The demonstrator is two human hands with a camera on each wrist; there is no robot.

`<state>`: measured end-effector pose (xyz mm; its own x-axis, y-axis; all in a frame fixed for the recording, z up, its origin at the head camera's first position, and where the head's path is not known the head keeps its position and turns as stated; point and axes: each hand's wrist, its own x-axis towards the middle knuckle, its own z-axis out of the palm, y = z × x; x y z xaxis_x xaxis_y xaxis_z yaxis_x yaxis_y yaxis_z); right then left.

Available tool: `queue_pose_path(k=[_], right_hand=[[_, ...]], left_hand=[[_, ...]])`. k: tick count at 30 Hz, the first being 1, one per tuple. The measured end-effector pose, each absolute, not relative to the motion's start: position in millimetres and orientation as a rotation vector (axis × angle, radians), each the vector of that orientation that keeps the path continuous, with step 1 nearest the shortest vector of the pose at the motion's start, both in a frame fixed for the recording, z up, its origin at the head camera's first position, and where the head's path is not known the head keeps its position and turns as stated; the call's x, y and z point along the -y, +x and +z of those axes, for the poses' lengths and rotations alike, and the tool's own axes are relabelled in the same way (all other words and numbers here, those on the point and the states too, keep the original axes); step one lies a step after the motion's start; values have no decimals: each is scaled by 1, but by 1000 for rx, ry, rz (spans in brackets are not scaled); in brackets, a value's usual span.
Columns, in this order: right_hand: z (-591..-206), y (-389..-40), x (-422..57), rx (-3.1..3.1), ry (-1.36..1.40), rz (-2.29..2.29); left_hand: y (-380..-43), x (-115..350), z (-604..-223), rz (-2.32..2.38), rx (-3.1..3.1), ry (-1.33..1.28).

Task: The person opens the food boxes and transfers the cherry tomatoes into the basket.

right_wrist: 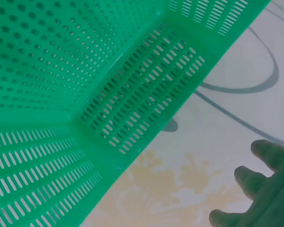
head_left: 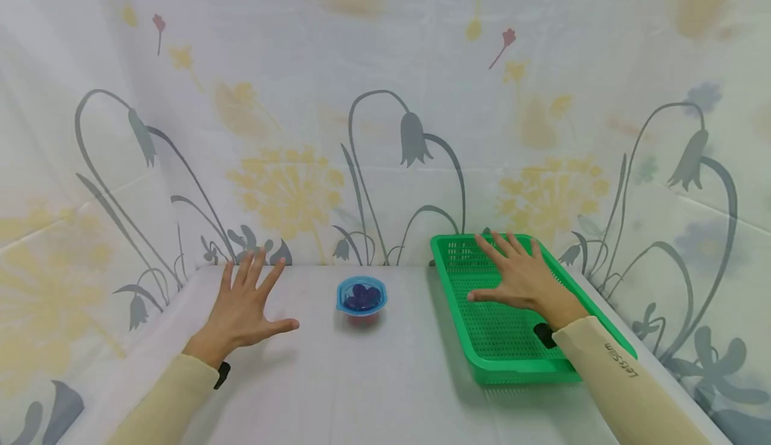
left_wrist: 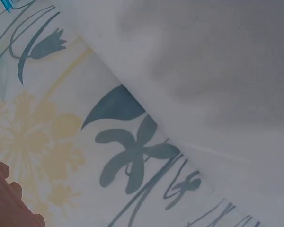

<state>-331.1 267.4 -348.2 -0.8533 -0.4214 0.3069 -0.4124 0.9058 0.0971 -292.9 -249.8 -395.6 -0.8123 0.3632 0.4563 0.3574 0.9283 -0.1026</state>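
My left hand (head_left: 243, 308) hovers over the white table on the left, fingers spread and straight, holding nothing. To its right stands a small tub (head_left: 362, 318) with a blue rim and dark purple pieces (head_left: 363, 296) inside. My right hand (head_left: 521, 278), also with fingers spread, is held above a green perforated plastic basket (head_left: 472, 348) on the right of the table. In the right wrist view the basket (right_wrist: 132, 90) fills the upper left, and fingertips (right_wrist: 251, 182) show at the lower right. Fingers (left_wrist: 12, 198) edge into the left wrist view.
A white cloth covers the table (head_left: 373, 391). Behind and at both sides hangs a curtain (head_left: 385, 50) printed with grey and yellow flowers, meeting the table's back edge. The basket's far end stands close to that curtain.
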Motion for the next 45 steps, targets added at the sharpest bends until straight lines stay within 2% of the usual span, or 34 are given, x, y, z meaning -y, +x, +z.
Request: queue_pose_path(k=[15,32,45], right_hand=[[-328,-325,-234,2723,748,140],[-310,-321,-158,2703,859,335],[-325,-335,-107,2827,933,499]], left_hand=[[-290,222,-405,-395,2380,-691],[-287,179,-426,-998,2444,-550],[-294,166,-438,-1603,2463,-428]])
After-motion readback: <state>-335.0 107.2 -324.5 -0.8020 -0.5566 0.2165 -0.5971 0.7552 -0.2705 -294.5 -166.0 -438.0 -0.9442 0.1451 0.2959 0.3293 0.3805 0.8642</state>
